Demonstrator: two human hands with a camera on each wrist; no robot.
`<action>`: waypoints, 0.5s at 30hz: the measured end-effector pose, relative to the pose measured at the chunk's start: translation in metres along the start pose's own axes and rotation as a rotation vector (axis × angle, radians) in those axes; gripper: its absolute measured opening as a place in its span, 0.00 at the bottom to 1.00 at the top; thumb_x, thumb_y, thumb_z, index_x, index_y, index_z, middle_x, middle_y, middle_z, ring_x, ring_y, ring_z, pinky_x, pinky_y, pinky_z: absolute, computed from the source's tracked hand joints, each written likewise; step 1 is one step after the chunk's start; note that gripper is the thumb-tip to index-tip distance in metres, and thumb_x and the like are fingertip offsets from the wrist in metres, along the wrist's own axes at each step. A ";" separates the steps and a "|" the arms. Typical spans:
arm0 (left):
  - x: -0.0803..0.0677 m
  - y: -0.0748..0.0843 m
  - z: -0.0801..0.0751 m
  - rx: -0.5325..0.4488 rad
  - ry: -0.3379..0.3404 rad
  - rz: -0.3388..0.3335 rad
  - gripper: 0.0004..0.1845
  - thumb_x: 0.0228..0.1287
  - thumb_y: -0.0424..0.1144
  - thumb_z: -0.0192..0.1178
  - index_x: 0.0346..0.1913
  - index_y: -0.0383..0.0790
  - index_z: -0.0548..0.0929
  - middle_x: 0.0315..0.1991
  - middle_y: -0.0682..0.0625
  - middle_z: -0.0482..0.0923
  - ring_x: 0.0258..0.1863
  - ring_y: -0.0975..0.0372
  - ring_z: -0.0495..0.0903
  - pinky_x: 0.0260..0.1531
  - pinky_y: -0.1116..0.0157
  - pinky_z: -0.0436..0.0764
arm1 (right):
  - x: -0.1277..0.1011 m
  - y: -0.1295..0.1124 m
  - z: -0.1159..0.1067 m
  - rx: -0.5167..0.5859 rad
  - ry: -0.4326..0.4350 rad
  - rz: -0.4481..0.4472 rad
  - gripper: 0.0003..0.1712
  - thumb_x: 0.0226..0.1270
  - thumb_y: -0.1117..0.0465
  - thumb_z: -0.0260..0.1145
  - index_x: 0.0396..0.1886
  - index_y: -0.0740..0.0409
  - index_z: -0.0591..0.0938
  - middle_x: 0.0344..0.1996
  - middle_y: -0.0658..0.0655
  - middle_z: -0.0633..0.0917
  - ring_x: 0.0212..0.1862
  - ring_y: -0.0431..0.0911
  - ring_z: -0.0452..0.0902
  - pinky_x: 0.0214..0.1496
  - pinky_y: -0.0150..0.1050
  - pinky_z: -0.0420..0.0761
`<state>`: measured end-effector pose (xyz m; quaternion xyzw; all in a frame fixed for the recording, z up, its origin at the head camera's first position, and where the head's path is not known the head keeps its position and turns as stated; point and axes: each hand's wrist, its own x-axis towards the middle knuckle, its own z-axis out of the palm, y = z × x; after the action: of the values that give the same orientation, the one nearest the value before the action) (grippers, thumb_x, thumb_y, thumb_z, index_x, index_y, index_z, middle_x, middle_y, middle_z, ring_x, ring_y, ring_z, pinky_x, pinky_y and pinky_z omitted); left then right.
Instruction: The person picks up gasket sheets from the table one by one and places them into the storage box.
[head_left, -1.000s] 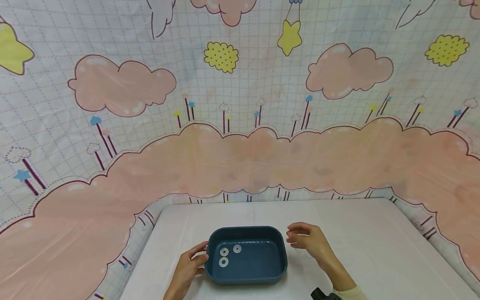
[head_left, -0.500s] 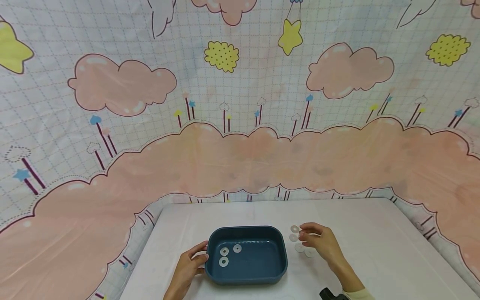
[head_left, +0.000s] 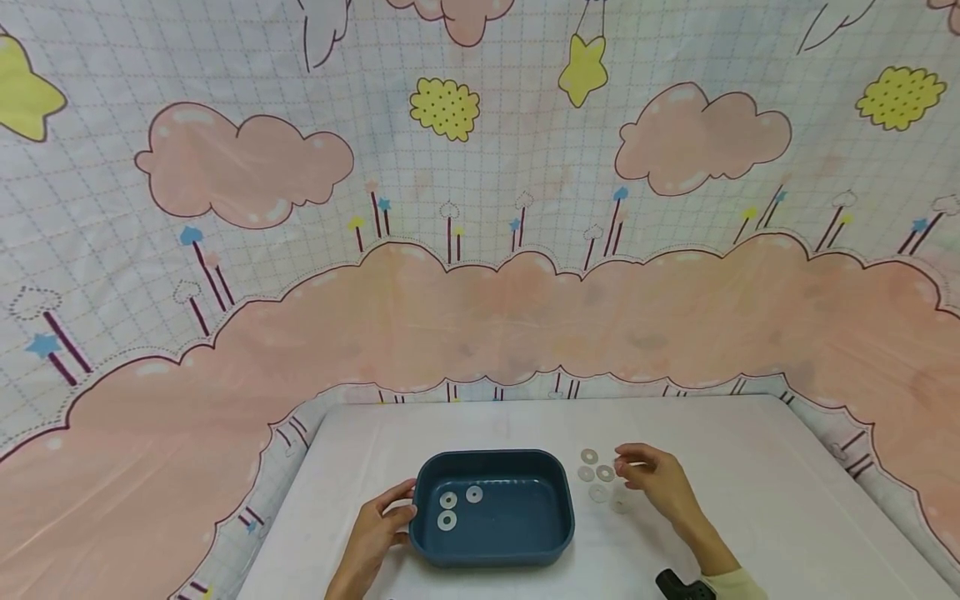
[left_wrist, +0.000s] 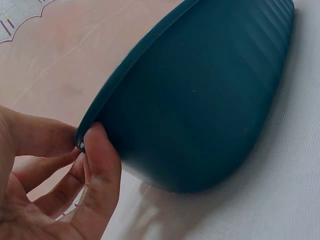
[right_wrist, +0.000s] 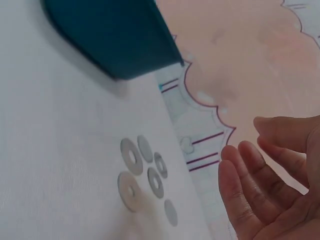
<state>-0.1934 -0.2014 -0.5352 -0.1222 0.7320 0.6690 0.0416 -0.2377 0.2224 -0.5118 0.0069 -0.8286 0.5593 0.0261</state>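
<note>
A person's left hand (head_left: 375, 533) holds the left end of a dark blue tray (head_left: 555, 533) on a white surface (head_left: 750, 500), the thumb laid along the rim and the fingers curled against the outer wall, so the grip is clamped on the tray; the left wrist view shows the same hold (left_wrist: 75, 190) from below, with the tray's ribbed wall (left_wrist: 200, 100) filling most of the frame. Three white washers (head_left: 447, 501) lie flat on the tray floor, toward its left end, close together. To the right of the tray, the right hand (head_left: 660, 487) hovers over the surface with its fingers relaxed and slightly bent, the grip apart and holding nothing. Just beside its fingertips a small cluster of loose washers (head_left: 590, 457) lies on the surface, near the tray's right end but apart from it. The right wrist view shows that cluster (right_wrist: 131, 156) lying flat, several washers touching or overlapping, with the open palm (right_wrist: 265, 200) raised above and to the side of them and a corner of the tray (right_wrist: 115, 35) beyond. Behind the surface hangs a backdrop (head_left: 480, 317) printed with pink clouds and yellow stars.
</note>
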 end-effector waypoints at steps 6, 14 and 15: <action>0.000 0.000 0.000 0.008 0.004 -0.005 0.27 0.63 0.29 0.58 0.66 0.34 0.74 0.55 0.40 0.73 0.37 0.58 0.79 0.31 0.62 0.82 | 0.005 0.010 -0.007 -0.053 0.025 -0.032 0.19 0.64 0.64 0.67 0.54 0.67 0.81 0.43 0.63 0.86 0.39 0.37 0.83 0.41 0.30 0.83; 0.001 0.001 0.000 0.019 0.014 -0.009 0.26 0.63 0.29 0.58 0.66 0.35 0.74 0.55 0.40 0.73 0.37 0.58 0.78 0.32 0.61 0.81 | 0.012 0.021 -0.014 -0.165 0.047 -0.070 0.19 0.63 0.59 0.69 0.52 0.62 0.83 0.41 0.59 0.87 0.39 0.39 0.82 0.38 0.30 0.79; 0.000 0.001 0.001 0.020 0.015 -0.010 0.26 0.63 0.29 0.58 0.66 0.35 0.74 0.55 0.40 0.73 0.37 0.58 0.78 0.32 0.61 0.81 | 0.013 0.022 -0.015 -0.182 0.047 -0.073 0.19 0.63 0.59 0.69 0.52 0.61 0.83 0.41 0.58 0.87 0.40 0.40 0.82 0.37 0.30 0.79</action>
<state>-0.1941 -0.2009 -0.5346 -0.1302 0.7382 0.6606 0.0408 -0.2514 0.2447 -0.5262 0.0213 -0.8742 0.4804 0.0666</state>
